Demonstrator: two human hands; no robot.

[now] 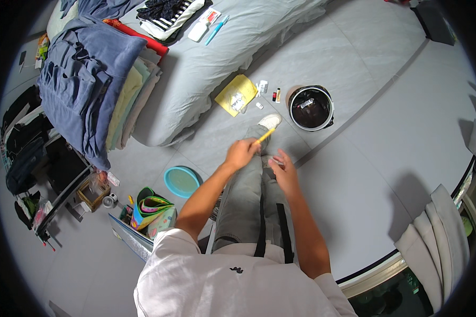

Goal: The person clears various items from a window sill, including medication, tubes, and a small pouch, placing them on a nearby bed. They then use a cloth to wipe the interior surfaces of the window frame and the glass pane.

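My left hand (241,152) is closed round a thin yellow pencil-like stick (266,135), which points up and to the right above my lap. Its exact kind is too small to tell. My right hand (284,172) hovers just right of it, fingers apart and slightly curled, with nothing plainly held. Below both hands are my grey trousers (240,203) with black straps, and one white shoe (270,121) rests on the floor beyond. A yellow sheet or packet (236,95) lies past the shoe, beside small white pieces (263,86) and a small red-and-black item (276,95).
A round bin (330,110) lined with a black bag stands at the far right of my foot. The grey-covered bed (211,66) carries folded blankets (84,79) and a blue pen-like item (217,30). At left are a turquoise basin (181,182) and a container of colourful items (150,208).
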